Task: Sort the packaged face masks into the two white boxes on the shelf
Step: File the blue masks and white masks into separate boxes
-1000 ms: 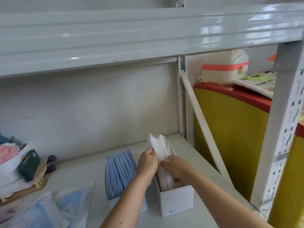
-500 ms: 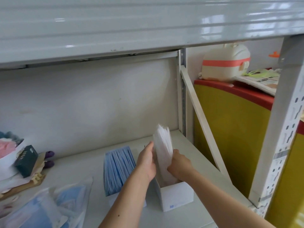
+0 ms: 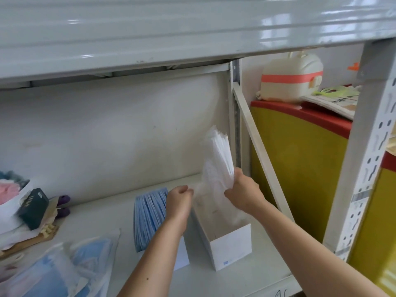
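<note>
Shelf frame (image 3: pixel 192 28): painted metal, glossy, smooth. White boxes (image 3: pixel 230 249): matt card. White mask stack (image 3: pixel 218 159): clear film wrap, probably plastic; blurred. Blue masks (image 3: pixel 150 215): pleated cloth-like. Bag (image 3: pixel 64 269) at 7 o'clock: crinkled shiny plastic. Cabinet (image 3: pixel 300 168) at 3 o'clock: smooth, semi-gloss.

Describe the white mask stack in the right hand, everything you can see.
The white mask stack is a thick bundle of thin, clear-wrapped white packs, fanned at the top and blurred. It stands nearly upright above the open right white box; whether its lower end clears the box is unclear. The right hand grips its lower right edge.
</note>
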The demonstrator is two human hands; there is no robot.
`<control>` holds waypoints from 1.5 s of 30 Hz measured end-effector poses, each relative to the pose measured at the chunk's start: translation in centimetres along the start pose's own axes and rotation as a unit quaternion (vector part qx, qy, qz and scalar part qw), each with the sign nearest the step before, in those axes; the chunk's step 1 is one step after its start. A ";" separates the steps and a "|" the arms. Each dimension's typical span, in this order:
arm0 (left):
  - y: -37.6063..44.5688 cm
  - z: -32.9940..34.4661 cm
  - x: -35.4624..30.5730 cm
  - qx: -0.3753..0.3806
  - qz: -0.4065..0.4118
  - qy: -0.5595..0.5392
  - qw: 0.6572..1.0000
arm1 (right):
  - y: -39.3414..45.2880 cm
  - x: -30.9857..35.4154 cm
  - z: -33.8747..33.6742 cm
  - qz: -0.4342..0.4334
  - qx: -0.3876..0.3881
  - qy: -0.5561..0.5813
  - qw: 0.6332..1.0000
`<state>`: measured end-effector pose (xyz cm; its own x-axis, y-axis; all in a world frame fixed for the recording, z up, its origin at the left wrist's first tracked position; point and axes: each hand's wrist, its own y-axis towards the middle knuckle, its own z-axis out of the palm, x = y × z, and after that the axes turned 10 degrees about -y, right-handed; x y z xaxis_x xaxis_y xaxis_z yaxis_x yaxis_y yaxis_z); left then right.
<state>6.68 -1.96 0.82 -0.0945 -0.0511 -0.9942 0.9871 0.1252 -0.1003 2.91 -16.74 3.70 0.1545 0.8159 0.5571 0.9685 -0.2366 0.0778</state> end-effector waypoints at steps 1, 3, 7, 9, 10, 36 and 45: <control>-0.1 0.0 0.3 0.004 0.008 0.043 0.999 | 0.0 0.1 -0.1 -0.005 0.008 -0.012 1.000; -0.4 0.2 0.8 0.013 0.019 0.062 0.998 | -0.1 0.5 -0.5 -0.021 0.026 -0.029 0.999; -0.7 1.2 0.6 0.029 0.048 0.032 0.998 | 0.1 1.2 -1.0 -0.040 0.044 -0.027 0.998; -0.5 1.6 0.3 0.039 0.054 0.001 0.998 | 0.2 1.1 -1.2 -0.038 0.038 0.015 0.998; -0.5 1.8 0.0 0.045 0.039 -0.031 0.998 | 0.2 1.0 -1.4 -0.038 0.034 0.056 0.997; 0.9 2.7 -0.7 0.233 0.094 -0.123 0.960 | 0.9 -5.0 -0.1 -0.072 0.187 0.469 0.860; 1.1 2.5 -0.5 0.221 0.160 -0.099 0.957 | 1.3 -3.8 -0.7 -0.101 0.042 0.482 0.869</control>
<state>8.10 -4.29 1.32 0.2056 -0.2716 -0.9402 0.9238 -0.2632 0.2781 3.48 -20.53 2.27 -0.2160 0.0053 0.9764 0.9741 -0.0673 0.2158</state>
